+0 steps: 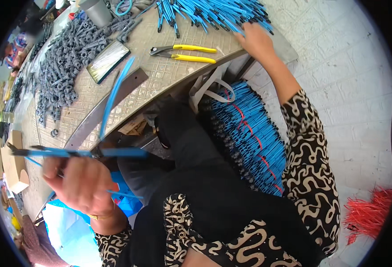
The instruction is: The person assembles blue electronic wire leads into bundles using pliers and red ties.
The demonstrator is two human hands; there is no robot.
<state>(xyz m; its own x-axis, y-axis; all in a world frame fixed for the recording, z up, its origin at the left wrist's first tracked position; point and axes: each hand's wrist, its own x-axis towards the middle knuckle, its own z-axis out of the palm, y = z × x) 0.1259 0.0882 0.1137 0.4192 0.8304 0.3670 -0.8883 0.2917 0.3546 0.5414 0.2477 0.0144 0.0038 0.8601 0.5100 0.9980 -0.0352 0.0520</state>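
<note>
My left hand (82, 182), blurred by motion, is raised off the near left table edge. Its fingers are closed round several thin blue tubes with black ends (124, 152), which stick out to both sides. A longer curved blue strip (116, 95) slants across the table edge above this hand; whether the hand holds it, I cannot tell. At the table's far right, my right hand (256, 40) reaches onto a heap of blue tubes with black ends (209, 13). Its fingers are bent down on the tubes at the heap's near edge, with the fingertips partly hidden.
Yellow-handled cutters (193, 52) lie on the table (164, 82), near a shiny rectangular pad (108, 61) and a pile of grey plastic fittings (67, 66). A grey cup (97, 13) stands behind. Bundled blue tubes (249, 133) fill the space below; red strips (371, 211) lie on the floor.
</note>
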